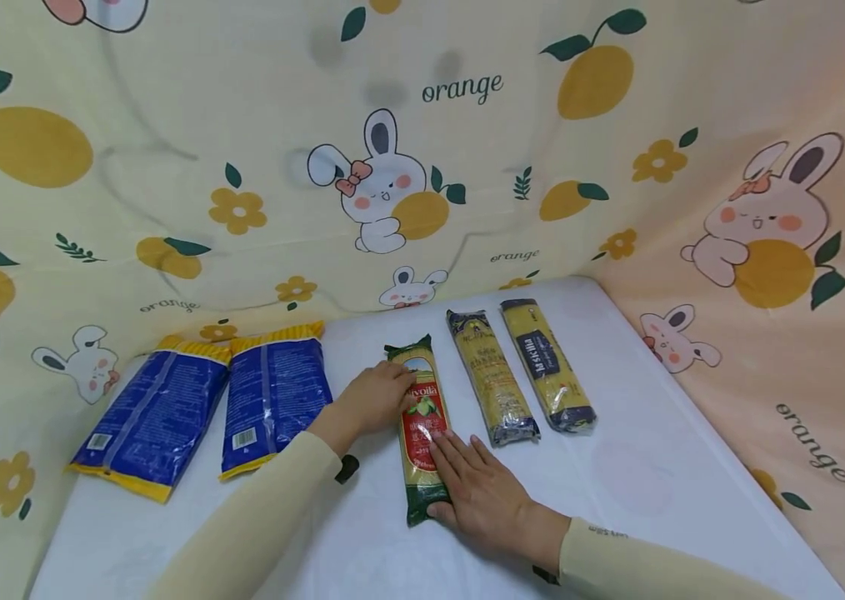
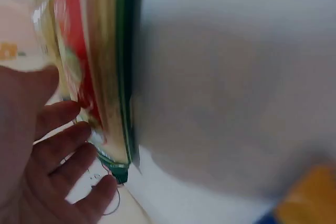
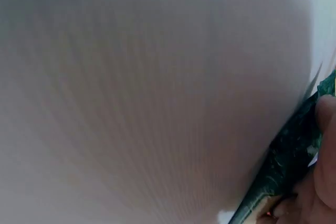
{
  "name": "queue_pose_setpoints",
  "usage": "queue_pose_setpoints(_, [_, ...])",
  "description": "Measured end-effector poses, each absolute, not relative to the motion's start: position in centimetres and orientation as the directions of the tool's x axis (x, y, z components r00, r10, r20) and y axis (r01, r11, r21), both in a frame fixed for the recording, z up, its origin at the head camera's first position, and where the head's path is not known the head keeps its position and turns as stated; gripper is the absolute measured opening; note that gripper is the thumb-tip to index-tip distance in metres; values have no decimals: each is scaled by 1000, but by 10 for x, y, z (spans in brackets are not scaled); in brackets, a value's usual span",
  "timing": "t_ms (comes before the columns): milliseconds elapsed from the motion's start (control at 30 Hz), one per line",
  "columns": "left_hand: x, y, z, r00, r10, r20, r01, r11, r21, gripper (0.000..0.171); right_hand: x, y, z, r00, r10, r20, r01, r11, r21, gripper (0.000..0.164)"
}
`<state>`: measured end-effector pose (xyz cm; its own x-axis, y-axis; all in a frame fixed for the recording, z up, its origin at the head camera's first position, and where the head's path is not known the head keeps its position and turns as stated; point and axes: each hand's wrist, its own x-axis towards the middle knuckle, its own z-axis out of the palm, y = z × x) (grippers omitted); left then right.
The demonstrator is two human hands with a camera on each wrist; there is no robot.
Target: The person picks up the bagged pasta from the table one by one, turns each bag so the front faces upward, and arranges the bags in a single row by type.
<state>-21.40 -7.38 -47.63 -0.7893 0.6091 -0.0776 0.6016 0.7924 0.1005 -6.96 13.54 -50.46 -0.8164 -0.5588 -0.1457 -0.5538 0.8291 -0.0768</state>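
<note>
A long spaghetti pack (image 1: 421,423) with a red label and dark green ends lies on the white table, its far end tipped slightly left. My left hand (image 1: 376,398) touches its upper left part, fingers loosely bent over the label. In the left wrist view, that hand's (image 2: 55,153) fingertips meet the pack (image 2: 102,61), and the thumb stands apart. My right hand (image 1: 488,500) rests on the lower right part with fingers extended, its thumb by the near green end. The right wrist view shows only part of this hand (image 3: 326,166) beside the green wrapper (image 3: 286,156).
Two more spaghetti packs, one gold (image 1: 493,379) and one with a dark blue label (image 1: 546,362), lie side by side to the right. Two blue bags (image 1: 160,417) with yellow ends lie at left. A printed cloth (image 1: 257,125) rises behind the table (image 1: 647,500).
</note>
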Motion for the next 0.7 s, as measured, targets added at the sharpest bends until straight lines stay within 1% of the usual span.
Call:
queue_pose_setpoints(67, [-199, -80, -478, -780, 612, -129, 597, 790, 140, 58, -75, 137, -506, -807, -563, -176, -560, 825, -72, 85])
queue_pose_setpoints(133, [-185, -84, -479, -767, 621, -159, 600, 783, 163, 70, -80, 138, -506, -806, -564, -178, -562, 825, -69, 86])
queue_pose_setpoints(233, [-168, -88, -487, -744, 641, -191, 618, 768, 168, 89, -88, 142, -508, -814, -558, -162, -555, 829, -69, 86])
queue_pose_setpoints(333, [-157, -89, -496, -729, 654, -201, 638, 756, 146, 102, -94, 146, -509, -816, -557, -154, -555, 830, -65, 86])
queue_pose_setpoints(400, [-154, -88, -499, -732, 650, -205, 635, 759, 141, 106, -97, 148, -510, -813, -562, -152, -559, 826, -70, 85])
queue_pose_setpoints(500, [-152, -85, -500, -736, 648, -196, 635, 761, 130, 106, -100, 150, -510, -805, -578, -130, -575, 815, -70, 84])
queue_pose_setpoints(700, [-160, -74, -500, -743, 646, -172, 640, 762, 96, 105, -111, 155, -509, -805, -588, -78, -588, 808, -25, 80])
